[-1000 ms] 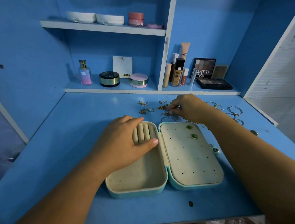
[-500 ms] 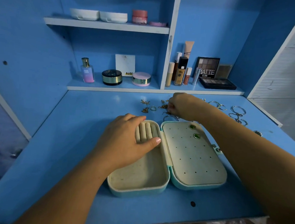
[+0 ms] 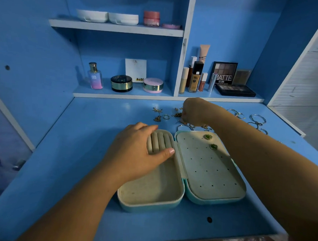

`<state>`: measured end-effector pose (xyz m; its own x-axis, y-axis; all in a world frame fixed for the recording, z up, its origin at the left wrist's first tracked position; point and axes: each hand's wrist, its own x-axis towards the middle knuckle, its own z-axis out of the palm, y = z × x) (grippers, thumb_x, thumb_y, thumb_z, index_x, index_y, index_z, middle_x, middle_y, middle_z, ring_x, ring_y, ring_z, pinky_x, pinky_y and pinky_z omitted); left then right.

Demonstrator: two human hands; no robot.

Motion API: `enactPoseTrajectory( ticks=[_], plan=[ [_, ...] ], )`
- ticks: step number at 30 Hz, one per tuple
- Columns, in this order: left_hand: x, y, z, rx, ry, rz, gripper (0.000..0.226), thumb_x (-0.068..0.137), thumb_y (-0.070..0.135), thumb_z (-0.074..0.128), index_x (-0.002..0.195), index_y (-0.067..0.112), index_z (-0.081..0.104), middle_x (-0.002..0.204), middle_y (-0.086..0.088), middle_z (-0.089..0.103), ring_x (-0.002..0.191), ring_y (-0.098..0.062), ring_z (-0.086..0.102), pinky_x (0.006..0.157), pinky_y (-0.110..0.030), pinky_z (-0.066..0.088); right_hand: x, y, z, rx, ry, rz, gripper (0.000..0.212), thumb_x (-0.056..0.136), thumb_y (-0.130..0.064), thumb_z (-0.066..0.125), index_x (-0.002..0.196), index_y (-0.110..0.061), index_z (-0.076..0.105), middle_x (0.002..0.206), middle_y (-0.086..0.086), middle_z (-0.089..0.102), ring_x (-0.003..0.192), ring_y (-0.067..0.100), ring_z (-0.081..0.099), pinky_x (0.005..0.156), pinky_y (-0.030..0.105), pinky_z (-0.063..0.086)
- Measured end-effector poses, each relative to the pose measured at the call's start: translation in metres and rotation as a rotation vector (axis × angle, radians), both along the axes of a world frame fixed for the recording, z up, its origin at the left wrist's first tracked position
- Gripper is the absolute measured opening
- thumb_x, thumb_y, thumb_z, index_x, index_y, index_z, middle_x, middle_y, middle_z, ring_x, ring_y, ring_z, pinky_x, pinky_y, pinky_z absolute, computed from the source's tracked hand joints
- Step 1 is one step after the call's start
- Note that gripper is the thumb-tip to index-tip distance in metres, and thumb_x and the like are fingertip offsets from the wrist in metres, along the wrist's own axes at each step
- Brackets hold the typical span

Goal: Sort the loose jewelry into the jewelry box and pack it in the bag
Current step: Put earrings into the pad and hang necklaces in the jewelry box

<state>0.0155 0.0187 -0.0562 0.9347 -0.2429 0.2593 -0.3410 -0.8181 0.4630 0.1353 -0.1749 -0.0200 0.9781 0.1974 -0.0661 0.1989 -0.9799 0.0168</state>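
Note:
The teal jewelry box (image 3: 151, 203) lies open on the blue desk, cream lining up. My left hand (image 3: 135, 152) rests flat on its left half, thumb across the ring rolls (image 3: 160, 140). Two green studs (image 3: 208, 137) sit in the holed panel (image 3: 206, 177) of the right half. Behind the box, my right hand (image 3: 195, 111) hovers over the loose gold pieces (image 3: 177, 114), fingers curled down and pinching one small piece; the fingertips are mostly hidden. A silver ring (image 3: 166, 116) and gold earrings (image 3: 157, 110) lie just left of that hand. No bag is in view.
Silver bangles (image 3: 257, 118) lie at the desk's far right. On the low shelf stand a perfume bottle (image 3: 95, 76), compacts (image 3: 121, 83), foundation bottles (image 3: 194, 78) and eyeshadow palettes (image 3: 235, 90). White cases (image 3: 107, 17) sit on the upper shelf.
My right hand has lifted slightly off the jewelry pile and curled tighter. My left hand stays on the box. The view has shifted a little.

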Motion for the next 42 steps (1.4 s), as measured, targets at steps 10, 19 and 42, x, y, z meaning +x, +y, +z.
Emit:
enactPoseTrajectory(
  ticks=[10, 19, 42],
  plan=[
    [0.002, 0.001, -0.002, -0.018, 0.015, -0.01, 0.081, 0.074, 0.073, 0.058, 0.141, 0.029, 0.046, 0.131, 0.013, 0.051, 0.122, -0.009, 0.047, 0.101, -0.03, 0.042, -0.068, -0.033, 0.031, 0.55, -0.022, 0.101, 0.01, 0.089, -0.022, 0.059, 0.086, -0.015, 0.066, 0.072, -0.01, 0.063, 0.055, -0.001, 0.054, 0.051, 0.012, 0.044],
    [0.001, 0.001, -0.001, -0.012, 0.043, 0.01, 0.085, 0.068, 0.08, 0.055, 0.137, 0.032, 0.05, 0.126, 0.017, 0.052, 0.119, -0.006, 0.048, 0.1, -0.029, 0.042, -0.091, -0.052, -0.008, 0.86, -0.057, 0.144, 0.011, 0.085, -0.004, 0.064, 0.081, -0.015, 0.063, 0.06, -0.008, 0.056, 0.048, 0.0, 0.046, 0.048, 0.01, 0.039],
    [0.023, -0.032, 0.009, 0.046, 0.043, -0.15, 0.05, 0.082, 0.065, 0.044, 0.119, 0.038, 0.064, 0.113, 0.023, 0.06, 0.104, -0.001, 0.059, 0.091, -0.037, 0.051, -0.083, -0.064, -0.015, 0.566, -0.127, 0.311, 0.013, 0.083, -0.029, 0.07, 0.092, -0.038, 0.071, 0.095, -0.007, 0.057, 0.097, 0.012, 0.048, 0.081, 0.018, 0.035]
  ],
)
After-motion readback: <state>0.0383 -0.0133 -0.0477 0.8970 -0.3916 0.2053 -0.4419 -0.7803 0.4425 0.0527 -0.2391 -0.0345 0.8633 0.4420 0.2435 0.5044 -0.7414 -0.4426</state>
